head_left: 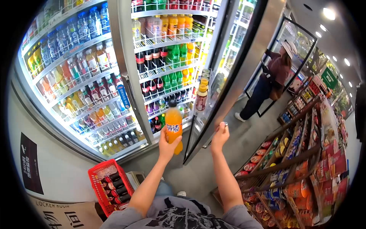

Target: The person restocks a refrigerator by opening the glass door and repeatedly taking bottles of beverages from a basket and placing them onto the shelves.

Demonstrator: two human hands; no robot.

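My left hand [167, 147] is wrapped round the lower part of an orange soda bottle [173, 124] with a dark cap, held upright before the fridge. My right hand [220, 136] is closed around the edge of the handle on the open glass fridge door [228, 86]. Behind the bottle, the fridge shelves [167, 72] hold rows of cola, green and orange bottles. A bottle with a yellow cap [201, 97] stands in a holder by the door.
A red basket [91, 179] with several dark bottles stands at the lower left. Another glass-fronted fridge section [76, 82] is on the left. Snack shelves [293, 162] fill the right. A person [268, 78] in a white hat stands by another open door.
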